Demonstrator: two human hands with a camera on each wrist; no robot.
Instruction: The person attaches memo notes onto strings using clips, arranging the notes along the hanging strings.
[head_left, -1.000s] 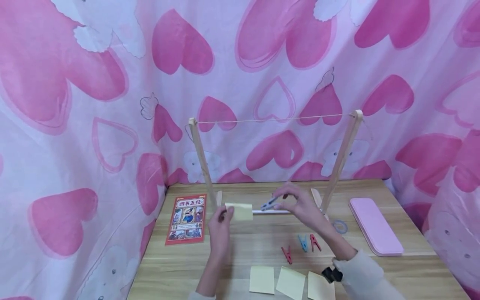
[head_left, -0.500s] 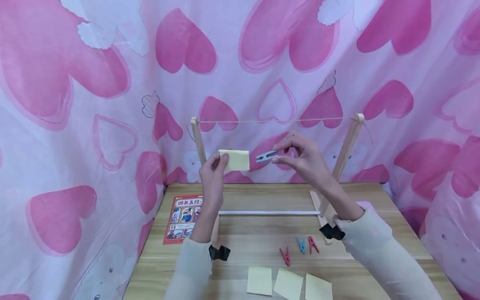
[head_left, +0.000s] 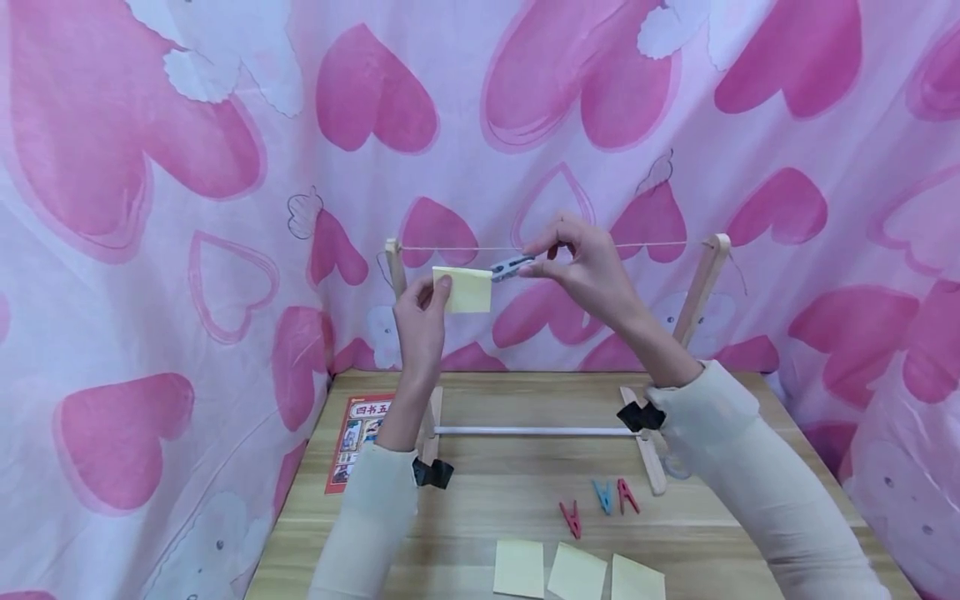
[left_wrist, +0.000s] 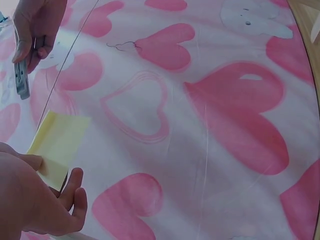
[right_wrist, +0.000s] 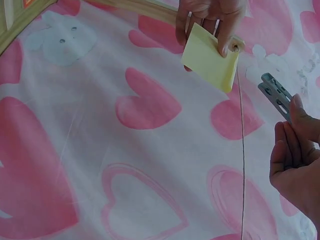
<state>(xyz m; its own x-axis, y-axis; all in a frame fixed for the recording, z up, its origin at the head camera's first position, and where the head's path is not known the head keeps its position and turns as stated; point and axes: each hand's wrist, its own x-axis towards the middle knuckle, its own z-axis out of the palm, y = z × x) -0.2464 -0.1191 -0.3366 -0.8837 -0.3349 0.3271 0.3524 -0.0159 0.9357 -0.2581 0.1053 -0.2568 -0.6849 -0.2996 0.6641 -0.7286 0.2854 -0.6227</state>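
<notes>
My left hand (head_left: 422, 321) pinches a pale yellow sticky note (head_left: 468, 292) by its left side, thumb in front. The note's top edge is folded over and lies just below the string (head_left: 652, 244) in the head view. In my right hand (head_left: 581, 262) a grey-blue clothespin (head_left: 512, 267) is pinched between thumb and fingers, its tip pointing left at the note's upper right corner. The right wrist view shows a gap between the clothespin (right_wrist: 276, 95) and the note (right_wrist: 210, 60). From the left wrist, the note (left_wrist: 59, 145) overlaps the string (left_wrist: 65, 65).
Two wooden posts (head_left: 701, 287) hold the string, joined low by a white rod (head_left: 536, 431). Two red clothespins (head_left: 571, 519) and a blue clothespin (head_left: 603, 497) lie on the table (head_left: 480, 483). Several sticky notes (head_left: 519, 568) lie in front. A red booklet (head_left: 348, 446) is at left.
Both hands have risen from near the table toward the string, carrying the sticky note and the clothespin. The right hand has moved left, bringing the clothespin closer to the note.
</notes>
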